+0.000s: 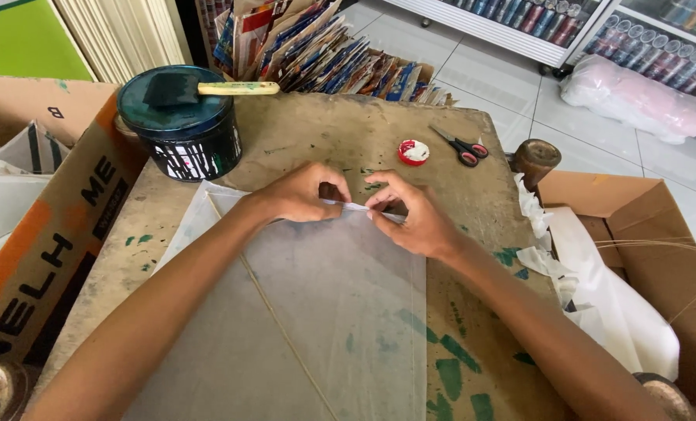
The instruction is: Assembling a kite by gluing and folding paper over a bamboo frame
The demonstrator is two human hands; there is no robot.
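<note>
Nearest, two bare forearms run up from the bottom edge over a sheet (324,312) of thin translucent paper that lies flat on a worn board (472,195) blotched with green paint. A slim stick (285,327) runs diagonally under the sheet, from near the left wrist down toward the bottom edge. At the sheet's far edge the two hands meet, almost touching. The left hand (301,193) is curled, its fingers bent together and its fingertips pinching the folded strip along that edge. The right hand (410,212) does the same just beside it, thumb and forefinger pressed on the white fold, the other fingers tucked close on the sheet. To the right of the board an open carton (660,234) holds crumpled white paper (613,304) and a few thin sticks. To the left a printed carton (44,257) leans against the board. Farther on, a dark tin (184,129) stands at the board's far left corner with a foam brush (207,88) lying across its lid. Well to its right lie a small red-and-white cap (413,152) and, near it, red-handled scissors (461,146). A round wooden knob (536,158) rises at the board's right edge. Beyond the board stands a stack of coloured paper packs (324,51), then a tiled floor with a pink bag (636,97) on it.
</note>
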